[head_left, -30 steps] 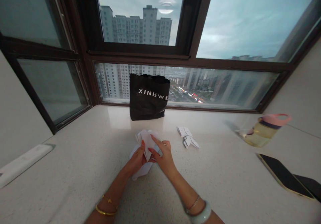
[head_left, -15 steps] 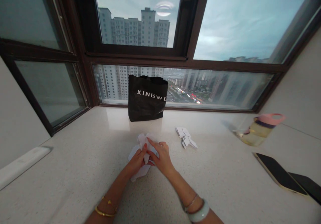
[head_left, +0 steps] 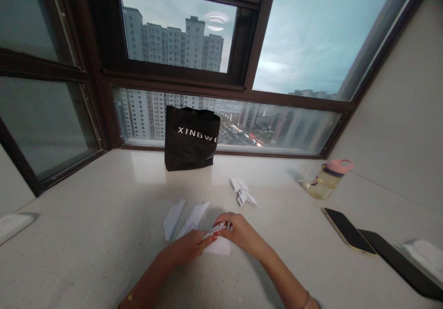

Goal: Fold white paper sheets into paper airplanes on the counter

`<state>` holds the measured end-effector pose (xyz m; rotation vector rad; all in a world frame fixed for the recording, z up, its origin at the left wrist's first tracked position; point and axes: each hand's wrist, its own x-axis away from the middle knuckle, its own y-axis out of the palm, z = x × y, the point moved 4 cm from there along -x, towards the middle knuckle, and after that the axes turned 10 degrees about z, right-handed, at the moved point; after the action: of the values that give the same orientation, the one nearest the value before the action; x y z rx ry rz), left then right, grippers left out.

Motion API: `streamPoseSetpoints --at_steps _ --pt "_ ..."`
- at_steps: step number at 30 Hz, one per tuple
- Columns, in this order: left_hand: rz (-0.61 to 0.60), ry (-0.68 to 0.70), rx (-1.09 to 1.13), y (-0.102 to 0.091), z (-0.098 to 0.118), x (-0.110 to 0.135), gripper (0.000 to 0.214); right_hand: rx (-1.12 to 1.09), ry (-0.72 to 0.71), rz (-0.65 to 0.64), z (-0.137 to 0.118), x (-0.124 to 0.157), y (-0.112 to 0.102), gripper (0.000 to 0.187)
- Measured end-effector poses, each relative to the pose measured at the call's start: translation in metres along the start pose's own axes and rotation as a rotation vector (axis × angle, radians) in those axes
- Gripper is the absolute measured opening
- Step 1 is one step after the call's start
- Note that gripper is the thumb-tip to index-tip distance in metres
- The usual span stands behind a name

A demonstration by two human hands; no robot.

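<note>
My left hand (head_left: pixel 188 248) and my right hand (head_left: pixel 238 232) meet low over the pale countertop (head_left: pixel 104 235), both pinching a folded white paper piece (head_left: pixel 217 229) between their fingertips. A flat white sheet (head_left: pixel 218 247) lies under the hands. Just left of them two folded white paper strips (head_left: pixel 183 217) rest on the counter. A small folded paper figure (head_left: pixel 242 191) sits farther back, to the right.
A black paper bag (head_left: pixel 190 138) with white lettering stands by the window. A pink-lidded bottle (head_left: pixel 327 179) of yellowish liquid stands at the right. Two dark phones (head_left: pixel 348 232) lie near the right edge, and a white object (head_left: pixel 10 226) at the far left.
The hands have lowered the paper from an upright bundle down to the counter; two folded strips now lie apart at the left. The view has shifted right and closer.
</note>
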<state>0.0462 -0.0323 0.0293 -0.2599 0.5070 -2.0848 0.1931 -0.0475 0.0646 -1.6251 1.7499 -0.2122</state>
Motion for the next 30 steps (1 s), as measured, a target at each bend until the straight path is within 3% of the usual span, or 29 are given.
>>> streamPoseSetpoints --at_steps 3,5,7,10,13,16,20,25,28,30 --pt "-0.044 -0.003 -0.023 0.009 0.002 0.000 0.039 -0.064 0.108 -0.004 0.025 0.005 -0.009 0.018" --pt "0.002 0.003 -0.020 0.007 0.001 -0.004 0.038 -0.094 0.231 0.030 0.053 0.003 -0.027 0.028" --pt "0.112 0.018 -0.025 -0.002 0.000 -0.009 0.037 0.000 0.345 0.064 0.086 0.000 -0.054 0.031" --pt "0.334 0.066 -0.040 -0.026 -0.001 -0.014 0.033 0.465 0.460 0.229 0.127 -0.001 -0.102 0.032" --pt "0.558 0.051 -0.091 -0.052 -0.006 -0.014 0.028 0.619 0.493 0.278 0.145 0.001 -0.118 0.031" --pt "0.677 -0.083 -0.275 -0.073 -0.014 -0.011 0.029 0.660 0.489 0.272 0.149 0.002 -0.107 0.028" --pt "0.698 -0.207 -0.578 -0.087 -0.022 -0.008 0.029 0.796 0.466 0.317 0.142 0.001 -0.090 0.020" --pt "0.704 -0.272 -0.780 -0.088 -0.034 -0.005 0.033 1.129 0.369 0.420 0.113 -0.001 -0.097 0.045" --pt "0.662 -0.319 -0.798 -0.086 -0.042 -0.004 0.039 1.162 0.322 0.505 0.088 -0.006 -0.095 0.043" --pt "0.642 -0.323 -0.772 -0.084 -0.046 -0.004 0.036 1.072 0.239 0.496 0.071 -0.013 -0.077 0.036"
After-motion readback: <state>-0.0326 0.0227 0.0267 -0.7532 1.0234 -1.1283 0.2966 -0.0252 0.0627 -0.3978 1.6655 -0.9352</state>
